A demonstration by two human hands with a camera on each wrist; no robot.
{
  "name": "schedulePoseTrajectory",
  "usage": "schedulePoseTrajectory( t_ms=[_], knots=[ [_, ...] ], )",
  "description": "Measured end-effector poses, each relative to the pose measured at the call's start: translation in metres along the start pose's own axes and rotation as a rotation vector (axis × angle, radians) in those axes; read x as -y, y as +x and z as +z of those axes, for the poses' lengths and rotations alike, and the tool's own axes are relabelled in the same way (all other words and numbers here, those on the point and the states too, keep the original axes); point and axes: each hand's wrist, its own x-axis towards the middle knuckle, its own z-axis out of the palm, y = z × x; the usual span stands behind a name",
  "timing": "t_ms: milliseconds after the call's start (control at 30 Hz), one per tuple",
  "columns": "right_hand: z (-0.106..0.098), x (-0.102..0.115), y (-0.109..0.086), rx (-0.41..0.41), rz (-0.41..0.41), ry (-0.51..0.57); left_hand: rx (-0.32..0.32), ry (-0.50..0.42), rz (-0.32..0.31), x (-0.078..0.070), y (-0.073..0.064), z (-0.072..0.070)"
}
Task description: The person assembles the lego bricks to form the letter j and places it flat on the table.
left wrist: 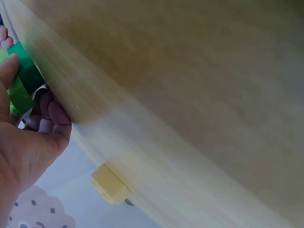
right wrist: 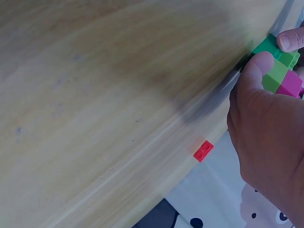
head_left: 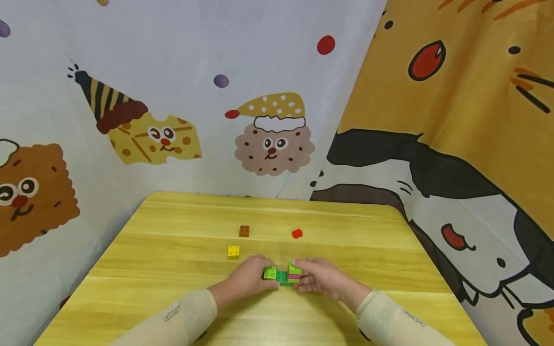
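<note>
A small build of toy building bricks lies between my two hands near the middle of the table. Its dark green base (head_left: 282, 277) carries a lime green brick (head_left: 270, 273) on the left. On the right rises a stack with a pink brick (head_left: 294, 277) under a lime green one. My left hand (head_left: 248, 278) grips the left end, thumb toward me and fingers behind. With its thumb low and index finger at the top of the stack, my right hand (head_left: 324, 279) holds the right end. In the left wrist view, the left hand's thumb presses the green bricks (left wrist: 29, 71).
Farther back on the wooden table (head_left: 182, 226) are a yellow brick (head_left: 233, 252), a brown brick (head_left: 244, 231) and a small red brick (head_left: 297, 233). A cartoon-printed curtain (head_left: 195, 57) hangs behind the table's far edge.
</note>
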Motion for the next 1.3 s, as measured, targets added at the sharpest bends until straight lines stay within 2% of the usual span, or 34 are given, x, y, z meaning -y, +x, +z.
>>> schedulePoseTrajectory(
  t_ms=[600, 1300],
  knots=[
    [0.0013, -0.0016, 0.0008, -0.015, 0.009, 0.014, -0.002, 0.010, -0.004, 0.0039, 0.0003, 0.0014],
    [0.0007, -0.0023, 0.0006, -0.021, -0.004, 0.015, -0.005, 0.001, 0.001, 0.0002, -0.0003, 0.0002]
  ],
)
